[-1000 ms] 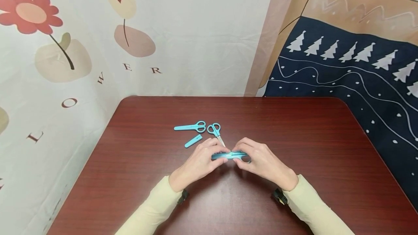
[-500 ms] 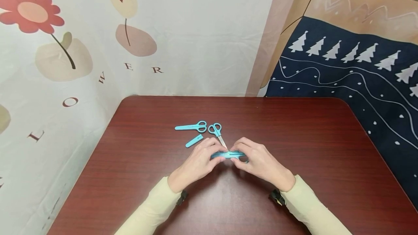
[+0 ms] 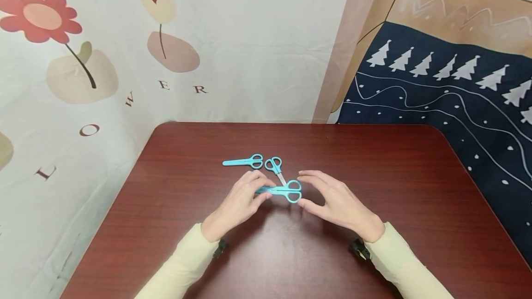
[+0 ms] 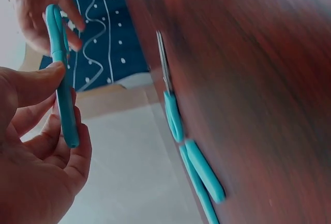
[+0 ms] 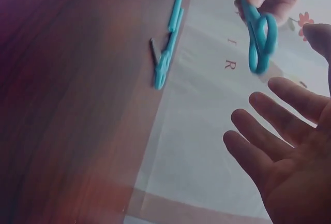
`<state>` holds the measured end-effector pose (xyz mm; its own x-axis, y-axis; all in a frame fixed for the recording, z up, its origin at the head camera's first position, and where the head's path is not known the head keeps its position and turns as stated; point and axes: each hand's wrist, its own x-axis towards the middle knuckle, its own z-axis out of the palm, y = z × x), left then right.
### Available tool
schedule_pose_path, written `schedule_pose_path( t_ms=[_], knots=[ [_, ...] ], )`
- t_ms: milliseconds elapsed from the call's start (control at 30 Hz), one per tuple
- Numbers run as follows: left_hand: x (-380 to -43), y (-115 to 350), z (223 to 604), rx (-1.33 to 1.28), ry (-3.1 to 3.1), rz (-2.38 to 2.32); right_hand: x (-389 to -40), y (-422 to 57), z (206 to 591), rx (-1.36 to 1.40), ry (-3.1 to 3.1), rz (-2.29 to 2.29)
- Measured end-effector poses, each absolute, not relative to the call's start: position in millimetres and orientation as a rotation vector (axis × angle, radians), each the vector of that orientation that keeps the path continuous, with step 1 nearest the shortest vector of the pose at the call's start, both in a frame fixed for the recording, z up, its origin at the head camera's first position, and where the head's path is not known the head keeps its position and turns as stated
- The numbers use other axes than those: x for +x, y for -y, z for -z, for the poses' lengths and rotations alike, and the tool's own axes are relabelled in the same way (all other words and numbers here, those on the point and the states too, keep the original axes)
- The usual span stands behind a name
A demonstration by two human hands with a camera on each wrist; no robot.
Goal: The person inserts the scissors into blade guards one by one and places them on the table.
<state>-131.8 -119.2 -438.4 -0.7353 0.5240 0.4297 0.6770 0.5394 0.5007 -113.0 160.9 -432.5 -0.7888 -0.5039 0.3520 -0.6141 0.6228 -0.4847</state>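
Observation:
My left hand [image 3: 237,204] pinches a pair of light-blue scissors [image 3: 282,190] by the cover over its blades, holding it above the table with the finger loops pointing right. In the left wrist view the thumb presses on the covered scissors [image 4: 64,100]. My right hand [image 3: 338,202] is beside the loops, its fingers spread and holding nothing. The right wrist view shows those fingers [image 5: 258,131] apart from the loops. Behind lie uncovered scissors [image 3: 274,167] with a bare blade and, to their left, covered scissors [image 3: 238,163].
A loose blue blade cover [image 4: 204,169] lies by the scissors on the table; the left hand mostly hides it in the head view. The brown table [image 3: 374,160] ends at a pale printed curtain [image 3: 257,59] behind and a dark tree-patterned cloth [image 3: 415,91] at right.
The right hand has let go of the scissors and opened beside the loops. The left hand has moved left with the covered scissors, whose loops now show fully.

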Motion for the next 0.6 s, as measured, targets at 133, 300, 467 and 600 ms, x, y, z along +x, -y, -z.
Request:
schedule_pose_path(
  t_ms=[133, 300, 467, 600],
  knots=[
    [-140, 134, 439, -0.971, 2.557, 0.971, -113, -168, 433, 0.88, 2.71, -0.869],
    [-150, 153, 439, -0.919, 2.574, 0.988, -113, -175, 435, 0.861, 2.721, -0.845],
    [-169, 169, 437, -0.844, 2.629, 1.024, -112, -179, 436, 0.858, 2.715, -0.83],
    [-187, 182, 437, -0.78, 2.671, 1.053, -111, -181, 437, 0.855, 2.725, -0.818]
  ],
)
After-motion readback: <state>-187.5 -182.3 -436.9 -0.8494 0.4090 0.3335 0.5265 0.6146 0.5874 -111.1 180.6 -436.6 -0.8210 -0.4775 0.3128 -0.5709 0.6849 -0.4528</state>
